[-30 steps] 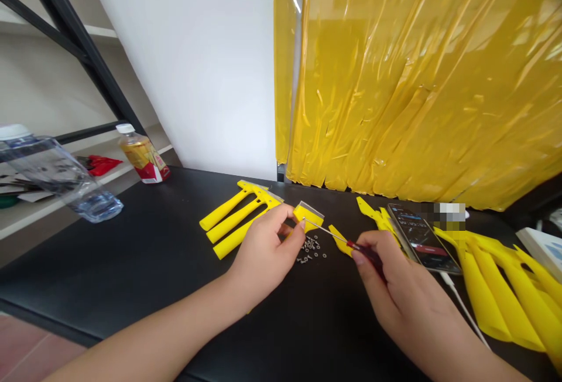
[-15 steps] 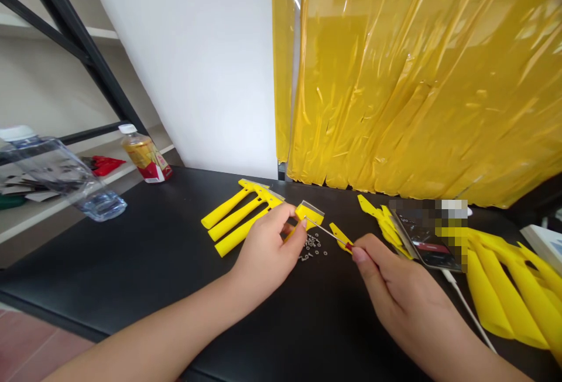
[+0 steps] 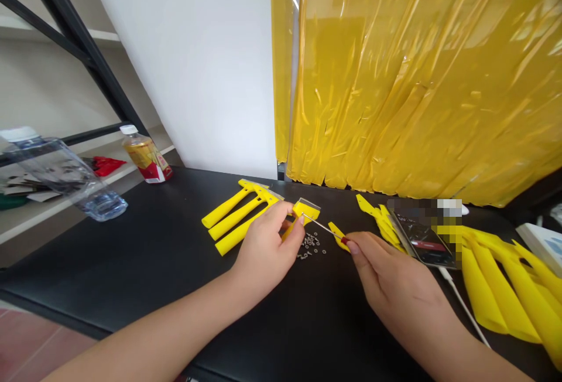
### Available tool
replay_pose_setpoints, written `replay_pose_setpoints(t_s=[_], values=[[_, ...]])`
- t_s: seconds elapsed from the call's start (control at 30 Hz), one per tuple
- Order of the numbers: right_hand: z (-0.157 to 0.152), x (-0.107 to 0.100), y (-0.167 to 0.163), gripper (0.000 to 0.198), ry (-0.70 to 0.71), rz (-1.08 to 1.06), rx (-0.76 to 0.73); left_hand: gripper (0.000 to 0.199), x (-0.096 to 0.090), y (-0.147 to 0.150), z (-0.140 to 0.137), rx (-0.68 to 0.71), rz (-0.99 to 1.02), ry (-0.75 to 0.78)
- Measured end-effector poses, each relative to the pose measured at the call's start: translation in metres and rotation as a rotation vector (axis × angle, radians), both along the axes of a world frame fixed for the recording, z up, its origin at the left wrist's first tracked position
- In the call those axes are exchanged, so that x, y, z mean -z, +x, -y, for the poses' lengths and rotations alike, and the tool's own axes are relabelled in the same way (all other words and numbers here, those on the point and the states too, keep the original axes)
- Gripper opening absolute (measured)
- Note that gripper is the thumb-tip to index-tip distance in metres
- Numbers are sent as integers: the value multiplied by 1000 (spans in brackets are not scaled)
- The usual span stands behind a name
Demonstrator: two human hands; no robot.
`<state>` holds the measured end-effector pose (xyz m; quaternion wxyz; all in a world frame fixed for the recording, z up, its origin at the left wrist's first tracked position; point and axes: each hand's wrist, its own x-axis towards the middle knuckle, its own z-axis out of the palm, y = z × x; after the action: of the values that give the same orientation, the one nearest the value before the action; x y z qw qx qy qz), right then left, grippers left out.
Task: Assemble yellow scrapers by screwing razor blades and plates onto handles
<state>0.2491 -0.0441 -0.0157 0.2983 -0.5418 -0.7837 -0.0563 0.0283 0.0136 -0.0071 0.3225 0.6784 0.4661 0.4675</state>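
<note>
My left hand (image 3: 272,241) is closed around a yellow plastic scraper (image 3: 309,212) with a thin flat blade at its far edge. Most of the scraper's handle is hidden by my fingers. In my right hand (image 3: 390,282) is a screwdriver (image 3: 322,228) with a thin metal shaft and a red handle end. Its tip touches the scraper's head beside my left thumb. Small metal nuts and screws (image 3: 312,246) lie scattered just below the scraper. A loose yellow handle piece (image 3: 337,234) lies under the screwdriver's shaft, and several yellow scrapers (image 3: 232,218) lie left of my left hand.
On the right are a phone (image 3: 424,232) with a white cable (image 3: 461,300), more yellow parts (image 3: 381,221) and a pile of yellow handles (image 3: 500,288). A drink bottle (image 3: 147,156) and a clear bottle (image 3: 83,180) stand left. Yellow film (image 3: 395,89) hangs behind the black table (image 3: 144,241).
My right hand and the screwdriver have shifted slightly left. The scraper in my left hand has also moved a little left, with the screwdriver tip still on it.
</note>
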Motion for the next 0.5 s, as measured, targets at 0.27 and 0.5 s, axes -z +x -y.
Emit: replay_pose_setpoints(t_s=[0.27, 0.5], values=[[2, 1, -3, 23, 7, -23, 13, 12, 0, 1, 1, -10, 0, 15], [2, -3, -1, 25, 53, 64, 14, 13, 0, 1, -1, -22, -10, 15]])
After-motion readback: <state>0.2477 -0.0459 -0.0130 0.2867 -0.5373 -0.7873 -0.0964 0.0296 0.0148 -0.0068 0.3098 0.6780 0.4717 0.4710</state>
